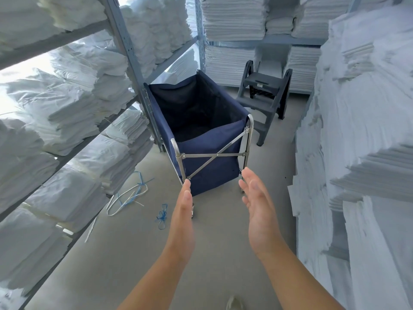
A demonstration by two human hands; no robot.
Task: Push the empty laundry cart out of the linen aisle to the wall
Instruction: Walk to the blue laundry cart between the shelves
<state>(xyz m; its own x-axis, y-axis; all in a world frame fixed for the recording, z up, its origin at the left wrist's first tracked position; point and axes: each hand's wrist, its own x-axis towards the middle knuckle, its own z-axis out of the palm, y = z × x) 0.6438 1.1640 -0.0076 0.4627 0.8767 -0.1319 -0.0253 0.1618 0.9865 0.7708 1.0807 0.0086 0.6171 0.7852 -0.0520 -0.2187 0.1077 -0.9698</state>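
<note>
A navy fabric laundry cart [207,162] on a chrome crossed frame stands in the aisle ahead of me, its bag empty and its left side close to the shelf post. My left hand [183,211] is stretched out flat, fingertips just short of the cart's near left leg. My right hand [257,204] is open too, palm turned inward, fingertips near the cart's near right leg. Neither hand grips the frame.
Metal shelving [125,48] with stacked white linen lines the left side, and tall linen stacks [357,135] crowd the right. A grey step stool [266,95] stands beyond the cart at the back shelves. Blue and white strapping [131,193] lies on the concrete floor at left.
</note>
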